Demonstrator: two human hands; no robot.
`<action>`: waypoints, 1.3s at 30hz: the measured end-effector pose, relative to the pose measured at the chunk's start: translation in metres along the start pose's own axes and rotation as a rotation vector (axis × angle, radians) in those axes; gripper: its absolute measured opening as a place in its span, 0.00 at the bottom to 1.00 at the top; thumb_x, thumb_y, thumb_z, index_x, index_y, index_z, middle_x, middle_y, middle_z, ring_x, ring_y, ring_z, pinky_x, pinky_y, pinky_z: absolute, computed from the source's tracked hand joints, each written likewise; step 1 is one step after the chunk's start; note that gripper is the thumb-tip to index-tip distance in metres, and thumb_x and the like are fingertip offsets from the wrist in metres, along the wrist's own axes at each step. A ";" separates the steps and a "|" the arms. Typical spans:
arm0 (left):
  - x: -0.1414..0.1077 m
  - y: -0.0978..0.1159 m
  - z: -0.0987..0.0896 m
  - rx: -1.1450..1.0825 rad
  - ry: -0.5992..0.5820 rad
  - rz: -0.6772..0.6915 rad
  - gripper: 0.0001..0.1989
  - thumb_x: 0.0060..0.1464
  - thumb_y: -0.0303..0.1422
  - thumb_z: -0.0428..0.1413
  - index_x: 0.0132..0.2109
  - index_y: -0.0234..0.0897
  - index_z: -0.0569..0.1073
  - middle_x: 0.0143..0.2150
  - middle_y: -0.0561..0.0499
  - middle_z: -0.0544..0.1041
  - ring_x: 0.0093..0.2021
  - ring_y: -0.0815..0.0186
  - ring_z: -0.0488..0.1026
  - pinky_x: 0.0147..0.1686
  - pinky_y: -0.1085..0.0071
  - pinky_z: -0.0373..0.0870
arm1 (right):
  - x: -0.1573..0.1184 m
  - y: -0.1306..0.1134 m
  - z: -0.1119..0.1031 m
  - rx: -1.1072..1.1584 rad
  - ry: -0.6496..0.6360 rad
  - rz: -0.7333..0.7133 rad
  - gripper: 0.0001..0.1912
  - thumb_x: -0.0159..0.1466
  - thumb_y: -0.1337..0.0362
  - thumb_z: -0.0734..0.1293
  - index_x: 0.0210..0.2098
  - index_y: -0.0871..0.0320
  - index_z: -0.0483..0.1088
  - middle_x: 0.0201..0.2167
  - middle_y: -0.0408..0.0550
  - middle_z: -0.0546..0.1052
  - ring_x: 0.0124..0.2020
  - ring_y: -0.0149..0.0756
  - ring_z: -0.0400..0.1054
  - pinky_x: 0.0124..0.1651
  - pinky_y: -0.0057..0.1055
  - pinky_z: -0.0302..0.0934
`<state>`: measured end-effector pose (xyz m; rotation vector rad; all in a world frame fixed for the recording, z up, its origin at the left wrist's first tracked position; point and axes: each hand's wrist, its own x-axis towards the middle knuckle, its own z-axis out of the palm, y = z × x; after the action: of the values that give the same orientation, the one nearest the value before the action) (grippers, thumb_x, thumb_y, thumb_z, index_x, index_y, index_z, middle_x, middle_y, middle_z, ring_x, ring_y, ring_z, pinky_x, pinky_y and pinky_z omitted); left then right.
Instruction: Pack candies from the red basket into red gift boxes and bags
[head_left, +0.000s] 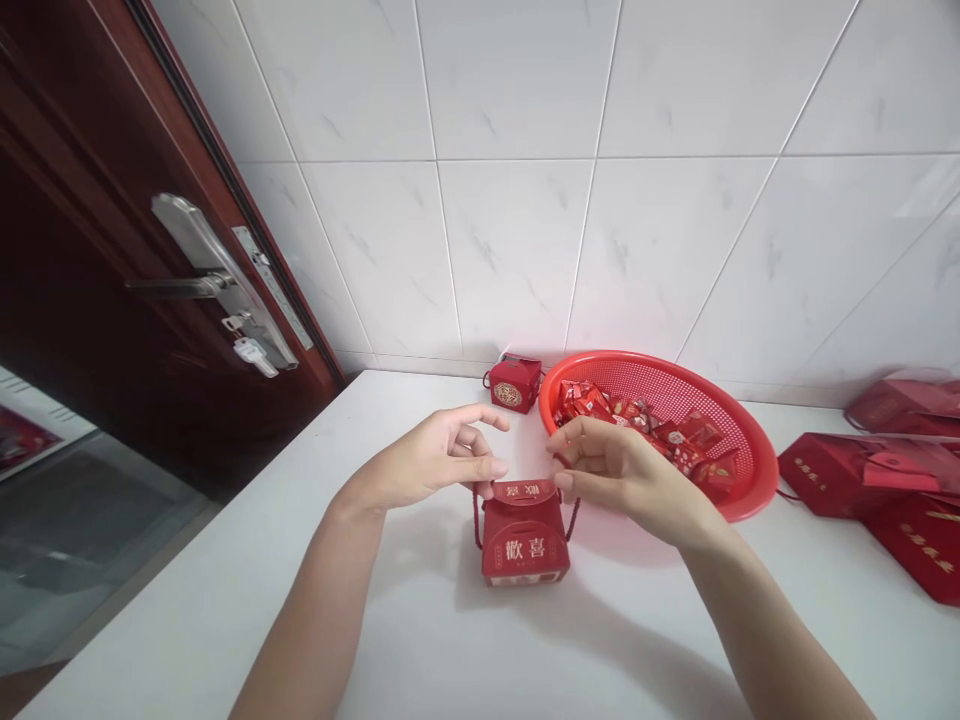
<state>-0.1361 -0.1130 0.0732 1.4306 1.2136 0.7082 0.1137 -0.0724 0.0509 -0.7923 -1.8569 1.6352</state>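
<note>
A small red candy box (525, 545) with gold characters stands upright on the white table in front of me. A dark red cord (477, 520) rises from its left side to my left hand (442, 450), and another cord (574, 520) rises from its right side to my right hand (615, 465). My left thumb and lower fingers close around the left cord, while the index finger stretches out above. On the other side, my right thumb and fingers pinch the right cord. The fingers partly hide both cord ends.
Behind my right hand, a red plastic basket (761, 470) holds red-wrapped sweets (675, 440). Another red box (514, 383) stands by the tiled wall (517, 250). More red boxes (832, 475) lie at the right. A brown door (90, 200) with keys (253, 350) is left of the table (315, 465).
</note>
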 end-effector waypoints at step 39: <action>-0.013 0.010 0.033 0.224 0.086 0.421 0.26 0.56 0.41 0.66 0.60 0.45 0.75 0.63 0.47 0.75 0.66 0.51 0.66 0.66 0.55 0.62 | -0.030 -0.024 0.017 0.231 0.265 -0.324 0.05 0.64 0.63 0.74 0.40 0.54 0.75 0.30 0.45 0.80 0.32 0.37 0.78 0.40 0.37 0.76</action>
<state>-0.1071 -0.1358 0.0777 1.8892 1.0915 0.9488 0.1199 -0.1082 0.0725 -0.5457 -1.4906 1.4282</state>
